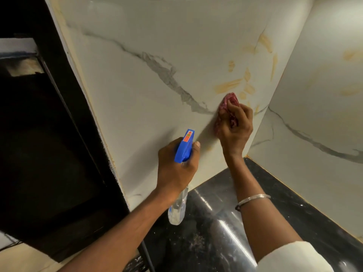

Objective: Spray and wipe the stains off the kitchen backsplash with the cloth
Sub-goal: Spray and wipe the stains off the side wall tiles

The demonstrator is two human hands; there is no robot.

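Backsplash (167,46): white marble-look panel with grey veining, fills the upper middle of the frame, meets a second panel (324,95) at a corner on the right. Yellow-orange stains (228,85) smeared in patches right of centre, more up toward the upper right near the corner; a few fainter ones on the right-hand panel too.

Cloth (227,107): reddish-pink, bunched up, pressed against the backsplash just below the lowest stain patch, centre-right of frame. Right hand (235,126) grips it, fingers curled over the wad, knuckles toward camera. Metal bangle (253,199) on that forearm, pale sleeve (294,258) at the lower right corner.

Spray bottle (177,209): clear body, blue trigger head (185,146) with a red label, nozzle aimed up at the panel. Left hand (176,165) wraps round the neck, thumb beside the head; sits lower-centre, just left of and below the cloth hand, not touching it. Can't tell if a finger is on the trigger.

Below: black glossy countertop (216,232), reflections on it, running into the corner. Left third of frame: dark panel or opening (49,154), detail unreadable.
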